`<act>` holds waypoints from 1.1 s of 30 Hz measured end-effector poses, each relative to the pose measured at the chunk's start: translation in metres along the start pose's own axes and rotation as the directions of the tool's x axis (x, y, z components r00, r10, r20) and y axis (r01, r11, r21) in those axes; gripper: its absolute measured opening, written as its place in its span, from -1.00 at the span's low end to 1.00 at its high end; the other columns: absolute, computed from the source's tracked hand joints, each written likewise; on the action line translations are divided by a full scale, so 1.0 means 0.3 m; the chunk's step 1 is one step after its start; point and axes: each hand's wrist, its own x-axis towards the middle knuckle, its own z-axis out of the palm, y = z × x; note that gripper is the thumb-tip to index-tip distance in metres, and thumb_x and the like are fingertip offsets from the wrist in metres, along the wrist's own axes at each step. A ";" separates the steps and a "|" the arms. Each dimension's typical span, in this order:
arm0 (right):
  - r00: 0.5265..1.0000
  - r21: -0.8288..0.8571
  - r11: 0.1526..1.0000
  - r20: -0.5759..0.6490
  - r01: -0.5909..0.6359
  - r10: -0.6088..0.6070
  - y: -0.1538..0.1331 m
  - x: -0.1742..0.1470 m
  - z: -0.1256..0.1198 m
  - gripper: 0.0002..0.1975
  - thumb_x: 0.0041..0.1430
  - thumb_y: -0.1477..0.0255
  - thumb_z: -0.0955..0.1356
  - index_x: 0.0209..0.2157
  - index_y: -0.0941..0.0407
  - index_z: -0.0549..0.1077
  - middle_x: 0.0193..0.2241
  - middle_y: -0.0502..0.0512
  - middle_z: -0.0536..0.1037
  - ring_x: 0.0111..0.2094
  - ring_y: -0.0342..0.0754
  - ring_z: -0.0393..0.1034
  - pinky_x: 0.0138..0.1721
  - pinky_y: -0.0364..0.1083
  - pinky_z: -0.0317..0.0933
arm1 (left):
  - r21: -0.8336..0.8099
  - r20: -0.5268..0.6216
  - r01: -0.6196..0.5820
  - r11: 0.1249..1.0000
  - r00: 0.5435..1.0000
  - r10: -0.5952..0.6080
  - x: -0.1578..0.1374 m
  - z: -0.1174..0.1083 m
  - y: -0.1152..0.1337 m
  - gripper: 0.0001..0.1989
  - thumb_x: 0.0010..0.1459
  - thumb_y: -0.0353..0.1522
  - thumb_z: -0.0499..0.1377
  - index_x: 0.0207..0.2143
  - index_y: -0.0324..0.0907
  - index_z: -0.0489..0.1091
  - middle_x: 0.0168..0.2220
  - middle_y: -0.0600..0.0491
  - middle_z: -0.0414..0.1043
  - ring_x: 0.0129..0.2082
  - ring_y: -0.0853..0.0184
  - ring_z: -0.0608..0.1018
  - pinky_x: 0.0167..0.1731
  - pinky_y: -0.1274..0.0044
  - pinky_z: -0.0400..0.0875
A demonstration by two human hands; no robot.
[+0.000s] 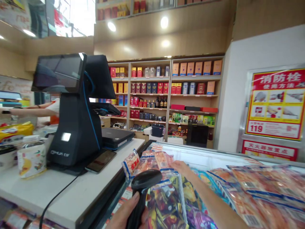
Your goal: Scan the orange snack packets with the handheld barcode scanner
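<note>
My left hand (124, 211) is wrapped around the handle of a black barcode scanner (146, 179), low in the middle of the view. The scanner's head points forward, over the goods in a freezer case. Beyond it, my right hand (182, 168) reaches in from the right, closed at the edge of a clear food packet (163, 159) with a blue border; its far fingers are hidden. More such packets (133, 163) lie to the left of that one. Below them, dark, colourful wrapped goods (164, 203) fill a white wire basket (183, 198).
Left of the freezer, a white counter (57, 194) bears a black cash register (73, 127), a phone (101, 160), a cash drawer (118, 137) and a jar (32, 156). Many packets (257, 187) lie at right. A person's arm (30, 111) shows behind the register. Boxed goods stand on shelves (150, 93).
</note>
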 end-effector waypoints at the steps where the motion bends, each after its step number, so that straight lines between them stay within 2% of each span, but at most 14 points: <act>1: 1.000 0.025 1.000 -0.003 0.009 -0.009 -0.013 -0.047 0.015 -0.70 -0.23 0.23 0.26 -0.61 0.21 0.40 -0.73 -0.01 0.37 -0.62 -0.15 0.21 -0.57 -0.17 0.06 | -0.004 -0.002 -0.014 1.000 1.000 0.014 -0.021 0.014 0.004 -0.60 -0.13 -0.11 0.06 -0.31 -0.21 0.29 -0.68 0.13 0.21 -0.77 0.51 0.23 -0.75 0.63 0.09; 5: 0.998 0.008 0.999 -0.050 0.041 -0.041 -0.056 -0.212 0.036 -0.75 -0.23 0.28 0.25 -0.63 0.20 0.38 -0.75 0.00 0.36 -0.62 -0.12 0.21 -0.59 -0.16 0.05 | 0.021 -0.028 -0.069 0.997 0.997 0.069 -0.102 0.056 0.009 -0.60 -0.13 -0.10 0.06 -0.32 -0.20 0.28 -0.69 0.15 0.21 -0.79 0.53 0.21 -0.78 0.66 0.05; 8: 0.980 -0.077 0.995 -0.183 0.059 -0.072 -0.081 -0.308 -0.014 -0.85 -0.26 0.37 0.25 -0.65 0.17 0.35 -0.70 -0.01 0.38 -0.59 -0.11 0.24 -0.54 -0.16 0.08 | 0.055 -0.034 -0.092 0.994 0.995 0.094 -0.149 0.087 0.006 -0.63 -0.12 -0.12 0.06 -0.36 -0.23 0.28 -0.71 0.16 0.21 -0.79 0.54 0.22 -0.78 0.68 0.06; 12: 0.902 -0.216 0.976 -0.411 0.043 -0.131 -0.111 -0.418 -0.127 -0.91 -0.27 0.43 0.21 -0.65 0.13 0.30 -0.63 0.02 0.40 -0.53 -0.09 0.28 -0.45 -0.14 0.10 | 0.092 0.010 -0.088 0.992 0.996 0.088 -0.190 0.136 -0.007 -0.67 -0.09 -0.13 0.04 -0.43 -0.24 0.26 -0.70 0.16 0.21 -0.79 0.56 0.22 -0.77 0.68 0.06; 15: 0.834 -0.253 0.967 -0.525 0.038 -0.170 -0.133 -0.492 -0.195 -0.89 -0.26 0.44 0.18 -0.62 0.13 0.30 -0.60 0.04 0.40 -0.49 -0.06 0.28 -0.41 -0.12 0.10 | 0.124 0.083 -0.072 0.990 0.995 0.061 -0.201 0.171 -0.022 -0.68 -0.08 -0.14 0.03 -0.42 -0.24 0.24 -0.69 0.16 0.23 -0.78 0.54 0.24 -0.76 0.68 0.08; 18: 0.767 -0.247 0.968 -0.614 0.036 -0.185 -0.147 -0.547 -0.229 -0.88 -0.24 0.42 0.17 -0.62 0.13 0.28 -0.61 0.04 0.39 -0.49 -0.05 0.28 -0.42 -0.11 0.09 | 0.148 0.132 -0.068 0.987 0.990 0.048 -0.203 0.200 -0.043 -0.68 -0.08 -0.16 0.04 -0.39 -0.25 0.23 -0.69 0.16 0.22 -0.78 0.54 0.23 -0.76 0.67 0.06; 21: 0.729 -0.221 0.975 -0.666 0.010 -0.158 -0.152 -0.580 -0.235 -0.88 -0.23 0.40 0.17 -0.63 0.13 0.27 -0.63 0.03 0.38 -0.52 -0.06 0.27 -0.44 -0.12 0.09 | 0.162 0.137 -0.081 0.983 0.989 0.059 -0.206 0.225 -0.066 -0.67 -0.09 -0.15 0.04 -0.41 -0.25 0.23 -0.70 0.17 0.21 -0.79 0.55 0.22 -0.77 0.68 0.05; 27: 0.680 -0.184 0.982 -0.726 -0.050 -0.101 -0.141 -0.584 -0.238 -0.87 -0.21 0.39 0.16 -0.61 0.12 0.26 -0.61 0.07 0.38 -0.52 -0.07 0.26 -0.44 -0.11 0.10 | 0.200 0.180 -0.041 0.979 0.984 0.004 -0.211 0.251 -0.092 -0.59 -0.11 -0.09 0.02 -0.38 -0.27 0.25 -0.69 0.16 0.21 -0.78 0.54 0.22 -0.76 0.67 0.04; 33: 0.633 -0.159 0.987 -0.765 -0.005 -0.120 -0.130 -0.540 -0.288 -0.88 -0.21 0.38 0.16 -0.59 0.13 0.24 -0.61 0.06 0.37 -0.51 -0.08 0.25 -0.43 -0.11 0.12 | 0.228 0.252 0.031 0.973 0.964 -0.089 -0.200 0.259 -0.075 -0.61 -0.09 -0.11 0.03 -0.38 -0.27 0.26 -0.68 0.14 0.24 -0.77 0.53 0.25 -0.75 0.67 0.05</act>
